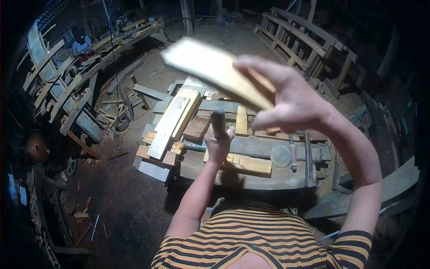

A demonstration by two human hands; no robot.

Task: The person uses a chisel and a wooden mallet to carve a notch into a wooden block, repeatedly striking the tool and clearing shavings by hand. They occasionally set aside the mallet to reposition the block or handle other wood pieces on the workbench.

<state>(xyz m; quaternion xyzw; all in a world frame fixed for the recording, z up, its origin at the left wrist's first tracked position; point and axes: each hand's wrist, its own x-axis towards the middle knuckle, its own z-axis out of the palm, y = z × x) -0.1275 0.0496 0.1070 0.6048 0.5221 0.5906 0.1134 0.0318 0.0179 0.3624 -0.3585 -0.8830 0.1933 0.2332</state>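
My left hand is closed around the thick, dark, round handle of an upright chisel; its lower end is hidden behind the hand and forearm. Just below that hand lies a pale wooden beam with a small rectangular marking or cut on its top. Raised in the air at the right, my right hand grips a light wooden block, slightly blurred, whose far end points up and left. Beneath both hands is the low workbench, made of worn planks.
Stacked pale boards lie on the bench's left side. A round grey disc and a thin bar with a wrapped grip rest on its right. Timber racks stand behind. Another person sits far left among lumber.
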